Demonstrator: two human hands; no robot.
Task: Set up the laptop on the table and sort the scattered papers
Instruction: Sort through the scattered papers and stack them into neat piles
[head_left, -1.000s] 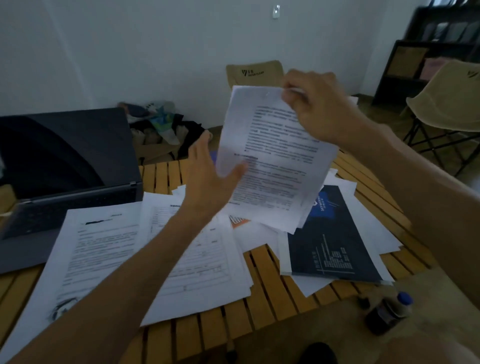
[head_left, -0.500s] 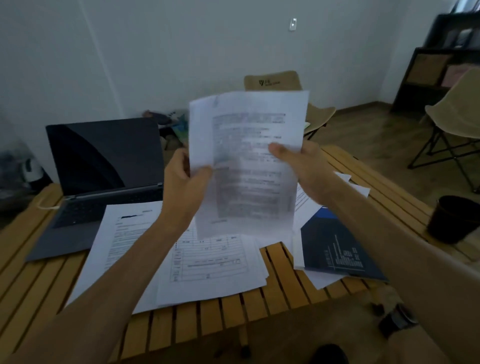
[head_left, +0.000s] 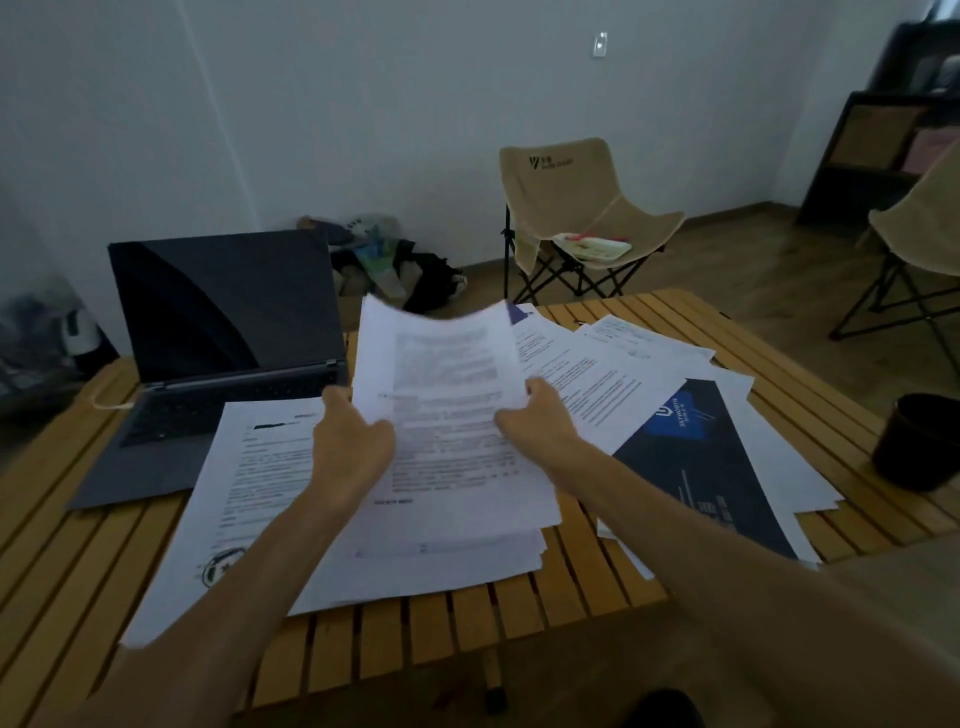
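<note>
A printed white sheet (head_left: 447, 395) is held low over the paper stack (head_left: 415, 551) in the middle of the slatted wooden table (head_left: 582, 587). My left hand (head_left: 350, 447) grips its left edge and my right hand (head_left: 535, 421) grips its right edge. An open grey laptop (head_left: 218, 343) with a dark screen stands at the back left of the table. More white papers (head_left: 602, 374) and a dark blue brochure (head_left: 696, 467) lie spread to the right. Another printed page (head_left: 249, 478) lies left of the stack, partly over the laptop's front edge.
A black cup (head_left: 919, 441) stands near the table's right edge. A beige folding chair (head_left: 571, 208) is behind the table, another (head_left: 919, 228) at the far right. Bags and clutter (head_left: 395, 260) lie by the wall. A dark shelf (head_left: 883, 145) stands in the right corner.
The sheet has come down from in front of my face to just above the middle stack. Both hands now hold its sides and have moved down with it.
</note>
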